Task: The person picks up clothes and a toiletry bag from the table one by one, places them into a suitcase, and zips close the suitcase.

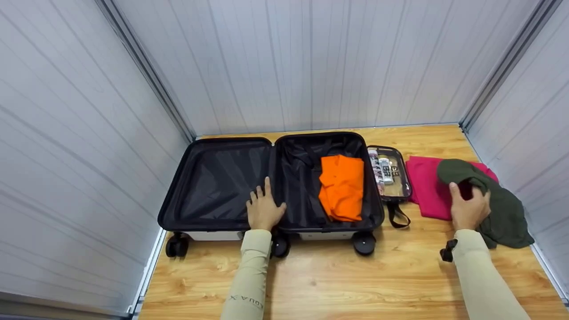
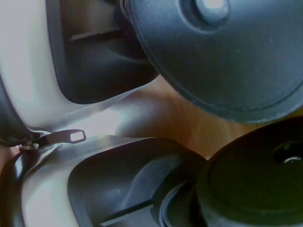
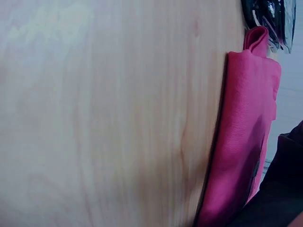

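Note:
With fingers spread, my left hand [image 1: 264,211] lies over the middle of an opened black-lined suitcase [image 1: 215,178], at the near rim where its two halves meet. On the right, my right hand [image 1: 471,209] grips a dark green cloth garment [image 1: 506,213] by its raised, bunched edge. That garment partly covers a folded pink cloth [image 1: 429,200] lying on the floor. In the right wrist view, dark fabric [image 3: 279,184] hangs over the pink cloth [image 3: 241,123]. A folded orange garment [image 1: 342,189] lies in the right half of the suitcase.
A clear-topped toiletry pouch [image 1: 402,189] with small containers inside lies between suitcase and pink cloth, its black strap [image 1: 397,220] toward me. Suitcase wheels [image 1: 364,243] stick out at the near side. White panel walls [image 1: 311,66] enclose the wooden floor [image 1: 329,280].

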Available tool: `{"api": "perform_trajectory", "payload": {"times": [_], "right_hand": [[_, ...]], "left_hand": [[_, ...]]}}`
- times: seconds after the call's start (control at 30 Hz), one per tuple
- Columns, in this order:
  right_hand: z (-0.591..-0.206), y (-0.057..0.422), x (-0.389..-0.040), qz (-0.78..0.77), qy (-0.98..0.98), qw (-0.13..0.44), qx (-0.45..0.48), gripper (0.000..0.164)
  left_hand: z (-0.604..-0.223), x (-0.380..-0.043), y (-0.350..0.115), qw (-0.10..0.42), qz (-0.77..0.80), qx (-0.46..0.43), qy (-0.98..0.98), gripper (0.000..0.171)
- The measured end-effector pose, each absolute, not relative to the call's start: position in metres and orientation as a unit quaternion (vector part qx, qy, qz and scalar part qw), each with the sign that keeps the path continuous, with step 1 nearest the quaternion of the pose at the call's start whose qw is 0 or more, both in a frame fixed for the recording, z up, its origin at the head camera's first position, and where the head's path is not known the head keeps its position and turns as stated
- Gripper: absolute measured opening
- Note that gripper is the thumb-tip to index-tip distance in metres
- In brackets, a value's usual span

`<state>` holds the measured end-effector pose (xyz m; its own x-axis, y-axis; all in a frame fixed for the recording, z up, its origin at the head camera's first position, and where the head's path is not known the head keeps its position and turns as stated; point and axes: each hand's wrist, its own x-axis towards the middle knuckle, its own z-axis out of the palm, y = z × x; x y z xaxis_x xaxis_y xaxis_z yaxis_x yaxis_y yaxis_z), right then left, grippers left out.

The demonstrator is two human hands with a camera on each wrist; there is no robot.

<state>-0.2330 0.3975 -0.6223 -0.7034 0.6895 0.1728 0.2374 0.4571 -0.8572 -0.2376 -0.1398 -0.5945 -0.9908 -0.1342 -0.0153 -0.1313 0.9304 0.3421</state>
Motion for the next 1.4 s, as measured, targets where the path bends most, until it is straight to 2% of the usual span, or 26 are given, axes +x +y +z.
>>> {"api": "perform_trajectory", "payload": {"times": [0.23,0.43,0.53,0.73,0.93,1.1,1.4], "right_hand": [[-0.614,0.400,-0.234,0.451,-0.773,0.318,-0.315,0.065],[-0.608,0.402,-0.237,0.477,-0.728,0.338,-0.357,0.058],[-0.605,0.404,-0.238,0.505,-0.697,0.343,-0.376,0.050],[-0.602,0.407,-0.238,0.553,-0.642,0.353,-0.396,0.021],[-0.600,0.411,-0.237,0.561,-0.637,0.348,-0.398,0.010],[-0.597,0.416,-0.238,0.570,-0.628,0.339,-0.408,0.010],[-0.588,0.425,-0.235,0.585,-0.591,0.363,-0.420,0.011]], "left_hand": [[-0.594,-0.238,-0.140,0.003,-0.166,0.067,-0.984,0.096],[-0.595,-0.240,-0.140,0.002,-0.170,0.067,-0.983,0.097],[-0.595,-0.240,-0.139,0.003,-0.173,0.067,-0.983,0.097],[-0.596,-0.240,-0.138,0.003,-0.176,0.069,-0.982,0.097],[-0.595,-0.239,-0.138,0.002,-0.183,0.071,-0.981,0.097],[-0.595,-0.239,-0.138,0.001,-0.179,0.071,-0.981,0.097],[-0.597,-0.241,-0.139,0.001,-0.177,0.068,-0.982,0.098]]}}
